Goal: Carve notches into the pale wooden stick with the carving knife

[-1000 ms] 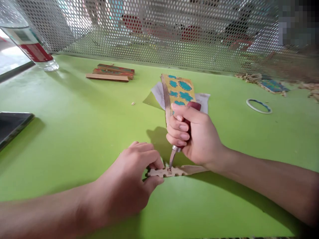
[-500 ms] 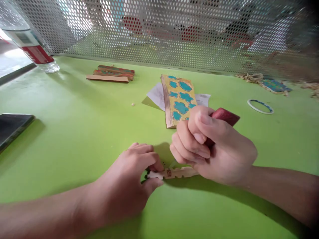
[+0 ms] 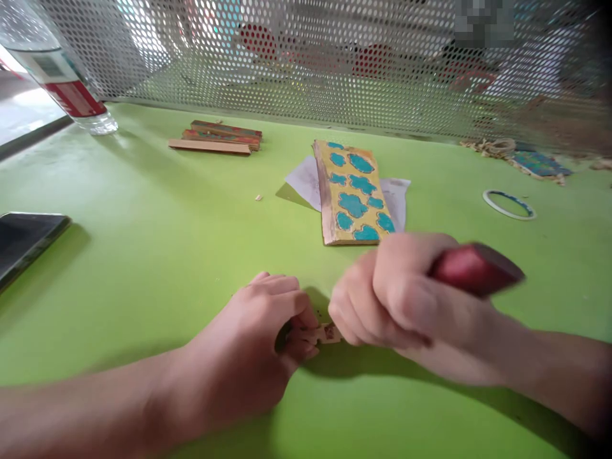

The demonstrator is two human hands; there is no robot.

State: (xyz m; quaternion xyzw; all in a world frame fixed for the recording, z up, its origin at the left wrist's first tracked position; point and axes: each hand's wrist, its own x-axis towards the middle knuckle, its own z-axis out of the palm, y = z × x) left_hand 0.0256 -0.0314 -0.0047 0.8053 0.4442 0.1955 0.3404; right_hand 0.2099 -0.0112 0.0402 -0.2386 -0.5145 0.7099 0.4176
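A narrow, pale strip of wood (image 3: 329,333) with notched edges and a small dark mark lies low over the green table. My left hand (image 3: 258,338) pinches its left end between thumb and fingers. My right hand (image 3: 406,293) is a fist around a dark red tool handle (image 3: 478,269), whose butt sticks out to the right. The fist is slightly smeared by motion and covers the strip's right end. The tool's working end is hidden, so its kind cannot be told.
Beyond the hands, a yellow board with blue patches (image 3: 354,197) lies on white paper (image 3: 303,182). Painted wood strips (image 3: 215,140), a water bottle (image 3: 76,95), a phone (image 3: 31,239), a tape ring (image 3: 509,205) and a corded blue piece (image 3: 540,162) surround it. A perforated screen (image 3: 287,70) edges the table.
My right fist has turned and shifted right and slightly down, swinging the red handle's butt to the right. My left hand keeps its pinch. The view has shifted slightly.
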